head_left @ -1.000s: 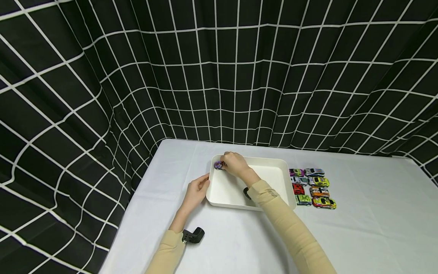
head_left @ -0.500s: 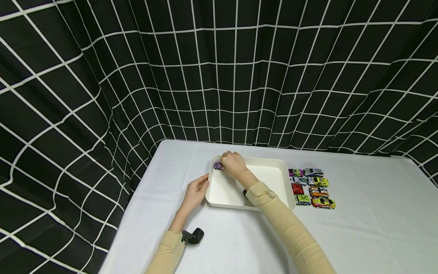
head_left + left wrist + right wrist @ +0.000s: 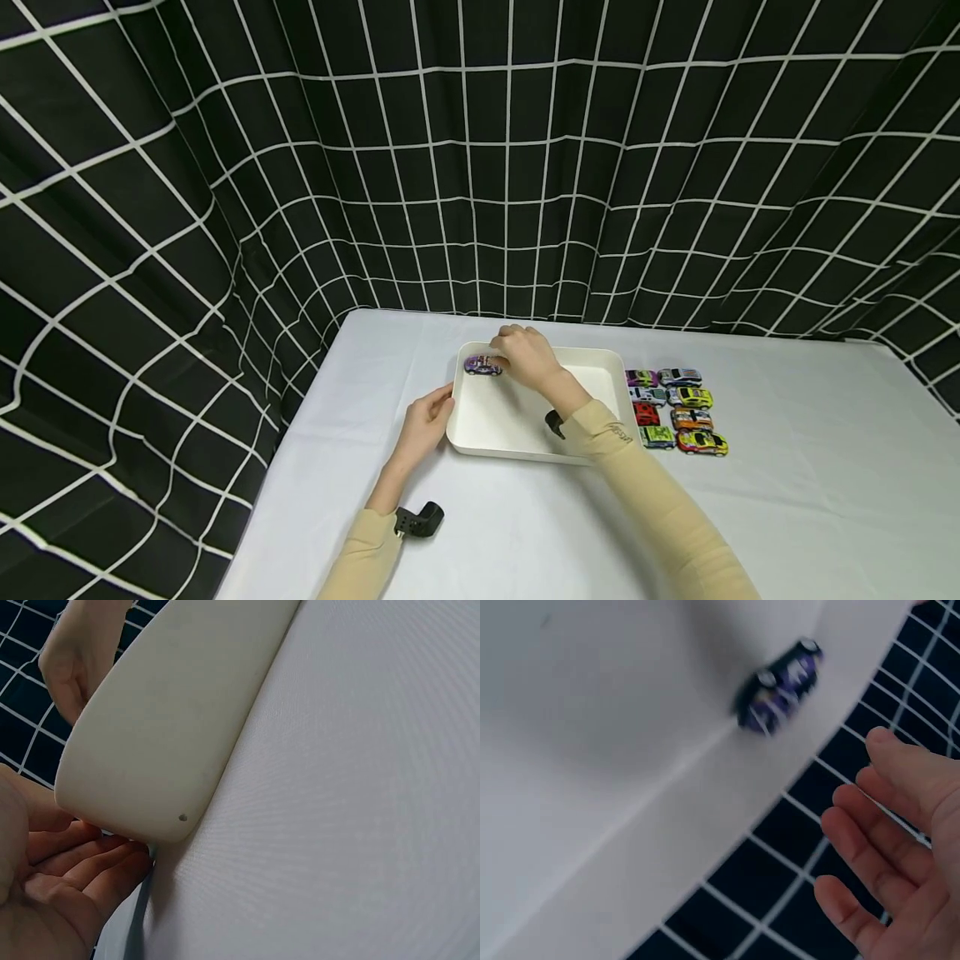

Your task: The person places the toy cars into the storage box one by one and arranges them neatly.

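Note:
A purple toy car (image 3: 482,365) sits in the far left corner of the white tray (image 3: 517,454). Just right of it, above the tray, is my right hand (image 3: 528,358). The right wrist view shows this hand's fingers (image 3: 862,832) spread and holding nothing, apart from the car, which looks blurred there. My left hand (image 3: 423,425) is at the tray's left side. In the left wrist view its fingers (image 3: 112,874) lie extended against the tray's outer end wall (image 3: 135,817).
Several toy cars stand in two columns right of the tray, among them a red car (image 3: 646,414), an orange car (image 3: 691,419) and a red-and-yellow car (image 3: 702,442). A white cloth covers the table (image 3: 780,467). Black grid-patterned curtain (image 3: 525,167) hangs behind.
My right hand has let go of the purple car and moved a little right, so the whole car shows. The left hand stays at the tray's side.

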The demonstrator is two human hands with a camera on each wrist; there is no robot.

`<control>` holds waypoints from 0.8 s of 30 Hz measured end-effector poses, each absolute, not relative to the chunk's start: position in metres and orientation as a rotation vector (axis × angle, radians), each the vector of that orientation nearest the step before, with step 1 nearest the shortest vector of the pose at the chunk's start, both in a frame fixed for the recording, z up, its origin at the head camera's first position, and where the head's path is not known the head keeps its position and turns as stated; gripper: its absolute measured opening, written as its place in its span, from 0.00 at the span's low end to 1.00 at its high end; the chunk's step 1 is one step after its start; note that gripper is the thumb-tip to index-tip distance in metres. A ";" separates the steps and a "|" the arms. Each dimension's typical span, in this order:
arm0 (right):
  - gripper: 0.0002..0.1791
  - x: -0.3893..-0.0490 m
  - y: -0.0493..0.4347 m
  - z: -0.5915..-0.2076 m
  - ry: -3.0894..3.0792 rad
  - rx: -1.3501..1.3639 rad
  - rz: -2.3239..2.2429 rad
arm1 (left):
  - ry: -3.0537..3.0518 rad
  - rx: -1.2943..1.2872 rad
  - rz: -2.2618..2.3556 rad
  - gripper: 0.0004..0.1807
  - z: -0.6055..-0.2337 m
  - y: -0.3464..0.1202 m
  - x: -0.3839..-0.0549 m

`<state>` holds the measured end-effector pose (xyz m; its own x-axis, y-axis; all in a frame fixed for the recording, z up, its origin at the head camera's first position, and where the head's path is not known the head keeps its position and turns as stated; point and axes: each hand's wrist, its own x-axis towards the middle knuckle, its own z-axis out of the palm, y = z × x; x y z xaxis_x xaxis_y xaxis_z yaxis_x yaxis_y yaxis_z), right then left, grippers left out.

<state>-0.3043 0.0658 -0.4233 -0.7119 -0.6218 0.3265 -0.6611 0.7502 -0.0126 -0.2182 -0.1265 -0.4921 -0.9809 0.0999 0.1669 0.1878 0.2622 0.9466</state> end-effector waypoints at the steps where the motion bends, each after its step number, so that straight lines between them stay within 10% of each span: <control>1: 0.10 -0.302 0.071 -0.420 -2.642 0.993 0.190 | -2.434 -0.292 -1.845 0.19 -0.488 -0.126 -0.216; 24: 0.11 -0.255 0.185 -0.391 -2.597 0.799 0.219 | -2.445 -0.270 -1.828 0.19 -0.487 -0.125 -0.213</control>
<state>-0.2554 0.1846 -0.3915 -0.7501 -0.5023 0.4302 -0.5674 0.8230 -0.0283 -0.2134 -0.1255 -0.4868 -0.9816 0.0946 0.1659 0.1859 0.2743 0.9435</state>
